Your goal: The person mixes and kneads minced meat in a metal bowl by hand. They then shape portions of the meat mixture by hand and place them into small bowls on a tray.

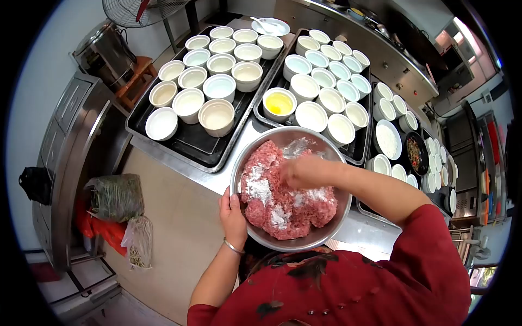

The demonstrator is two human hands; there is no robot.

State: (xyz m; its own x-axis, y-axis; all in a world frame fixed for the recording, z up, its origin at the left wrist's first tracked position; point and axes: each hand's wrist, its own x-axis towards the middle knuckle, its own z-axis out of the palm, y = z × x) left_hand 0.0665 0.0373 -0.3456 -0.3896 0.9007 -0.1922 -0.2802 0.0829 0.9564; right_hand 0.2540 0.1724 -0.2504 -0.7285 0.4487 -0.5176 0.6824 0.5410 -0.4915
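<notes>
A large steel bowl (345,209) stands at the counter's front edge. In it lies pink minced meat (288,225) with patches of white powder (258,186) on top. My right hand (305,171) is down in the meat near the bowl's middle; its fingers are blurred and partly sunk in, so their pose is hidden. My left hand (232,218) holds the bowl's left rim, thumb up against the outside, with a bangle (234,247) on the wrist.
Black trays (187,142) of white cups (162,124) stand behind the bowl and to its right. One cup holds yellow liquid (279,103). A plate of white powder (387,139) and a dark bowl (415,154) are at right. Bagged greens (117,198) lie at left.
</notes>
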